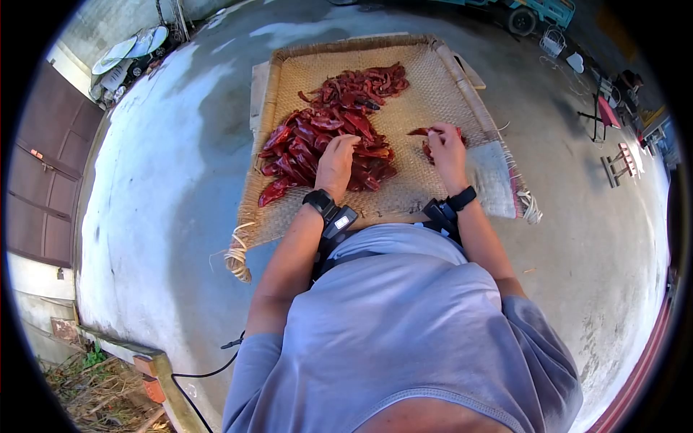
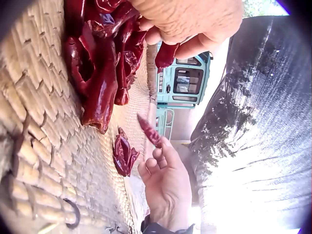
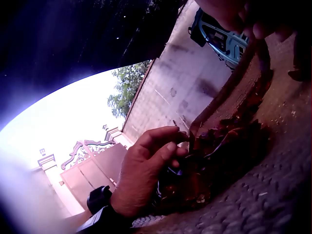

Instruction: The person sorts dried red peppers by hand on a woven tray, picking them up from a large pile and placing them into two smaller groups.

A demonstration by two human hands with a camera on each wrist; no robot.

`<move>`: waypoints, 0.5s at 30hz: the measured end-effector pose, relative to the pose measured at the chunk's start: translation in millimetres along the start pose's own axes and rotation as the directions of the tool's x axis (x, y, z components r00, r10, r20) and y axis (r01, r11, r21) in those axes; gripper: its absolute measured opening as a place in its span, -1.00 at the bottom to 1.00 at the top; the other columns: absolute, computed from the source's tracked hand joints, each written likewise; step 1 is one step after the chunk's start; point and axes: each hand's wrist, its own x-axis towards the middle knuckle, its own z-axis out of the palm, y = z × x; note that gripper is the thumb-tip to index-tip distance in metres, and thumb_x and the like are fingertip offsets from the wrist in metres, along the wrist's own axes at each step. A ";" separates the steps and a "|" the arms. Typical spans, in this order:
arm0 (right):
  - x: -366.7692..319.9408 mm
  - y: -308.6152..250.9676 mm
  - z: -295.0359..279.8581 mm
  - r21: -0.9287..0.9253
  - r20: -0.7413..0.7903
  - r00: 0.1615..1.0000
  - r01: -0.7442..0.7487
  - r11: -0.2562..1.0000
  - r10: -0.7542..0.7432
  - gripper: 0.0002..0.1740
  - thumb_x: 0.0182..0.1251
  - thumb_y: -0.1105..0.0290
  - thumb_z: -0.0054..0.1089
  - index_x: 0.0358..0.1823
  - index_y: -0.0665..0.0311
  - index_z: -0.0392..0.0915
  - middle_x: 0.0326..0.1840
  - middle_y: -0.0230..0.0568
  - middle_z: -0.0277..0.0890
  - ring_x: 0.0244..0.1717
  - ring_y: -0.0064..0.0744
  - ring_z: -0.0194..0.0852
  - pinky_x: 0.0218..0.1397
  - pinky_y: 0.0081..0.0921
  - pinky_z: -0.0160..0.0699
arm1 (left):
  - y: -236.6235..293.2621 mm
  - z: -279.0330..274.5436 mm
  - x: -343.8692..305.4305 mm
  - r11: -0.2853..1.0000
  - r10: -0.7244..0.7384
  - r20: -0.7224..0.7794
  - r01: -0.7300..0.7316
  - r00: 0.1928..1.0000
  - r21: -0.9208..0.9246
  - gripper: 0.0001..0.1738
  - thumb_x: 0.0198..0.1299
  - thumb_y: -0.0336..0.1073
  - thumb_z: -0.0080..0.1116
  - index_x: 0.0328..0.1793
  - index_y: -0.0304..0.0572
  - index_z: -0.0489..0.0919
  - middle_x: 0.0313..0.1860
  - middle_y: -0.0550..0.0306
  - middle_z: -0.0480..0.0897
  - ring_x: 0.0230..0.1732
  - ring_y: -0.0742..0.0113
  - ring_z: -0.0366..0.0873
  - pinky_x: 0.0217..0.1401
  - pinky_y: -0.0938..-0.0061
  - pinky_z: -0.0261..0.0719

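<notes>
So the left hand (image 1: 336, 164) has its fingers pinching a glossy red pepper (image 2: 166, 56) right at the big heap (image 1: 299, 148) on the woven tray (image 1: 411, 65), and the right hand (image 1: 449, 150) pinches a wrinkled pepper (image 2: 150, 132) near a small pile (image 2: 122, 152) off to the right. Imo go light with both pinches since those skins could tear, and lift each one clear so it doesn't drag its neighbours along
</notes>
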 end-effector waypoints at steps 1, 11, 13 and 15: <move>2.8 3.3 -2.0 0.046 -0.078 0.996 -0.028 0.999 0.031 -0.72 0.37 0.32 0.23 0.02 0.31 0.58 -0.27 -0.13 0.68 -0.30 -0.29 0.69 -0.19 -0.38 0.61 | 2.1 -1.0 -0.3 0.997 -0.046 0.020 0.048 0.999 -0.060 -0.75 0.27 -0.37 0.23 0.07 -0.15 0.58 -0.11 -0.03 0.66 -0.07 -0.05 0.64 -0.03 0.24 0.64; -29.3 -51.2 25.0 0.081 0.587 0.785 0.183 0.980 -0.195 -0.69 0.41 0.30 0.23 0.08 0.28 0.54 -0.19 -0.12 0.68 -0.20 -0.34 0.68 -0.12 -0.43 0.62 | 10.7 -4.9 -1.3 0.996 0.062 0.130 -0.070 0.990 0.057 -0.75 0.24 -0.35 0.30 0.04 -0.11 0.63 -0.17 0.00 0.68 -0.22 0.10 0.66 -0.14 0.36 0.62; -30.4 -42.1 33.4 0.126 0.568 0.798 0.159 0.979 -0.203 -0.72 0.41 0.38 0.21 0.07 0.33 0.56 -0.27 -0.24 0.64 -0.31 -0.49 0.58 -0.21 -0.52 0.58 | 13.9 -5.4 -1.7 0.999 -0.015 0.178 0.006 0.984 0.050 -0.75 0.22 -0.35 0.32 0.02 -0.12 0.64 -0.17 0.05 0.68 -0.18 0.09 0.65 -0.13 0.34 0.61; -32.0 -40.8 28.6 0.083 0.559 0.821 0.085 0.993 -0.117 -0.72 0.38 0.35 0.20 0.04 0.30 0.57 -0.25 -0.09 0.70 -0.26 -0.26 0.69 -0.14 -0.39 0.62 | 13.2 -5.2 -1.7 0.999 -0.022 0.212 0.013 0.977 0.043 -0.76 0.20 -0.34 0.33 -0.01 -0.12 0.66 -0.16 0.08 0.67 -0.11 0.08 0.62 -0.07 0.31 0.60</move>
